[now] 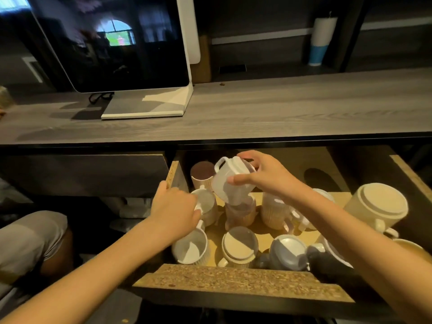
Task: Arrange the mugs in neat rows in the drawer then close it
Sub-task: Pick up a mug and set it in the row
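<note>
two hands over the open drawer (243, 280) — right hand (264, 176) grips a tilted white mug (230, 181), left hand (174, 212) holds a mug (207, 204) handle at the left.

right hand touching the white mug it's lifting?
Touching. Head view: right hand wraps the tilted white mug, thumb across its side, fingers over the base.

A big dark monitor (112, 43) is sitting on its white stand (149, 108) on the grey wood counter (280, 108), reflecting an arched window. A white-and-blue cup (321, 40) is standing way back right.
</note>
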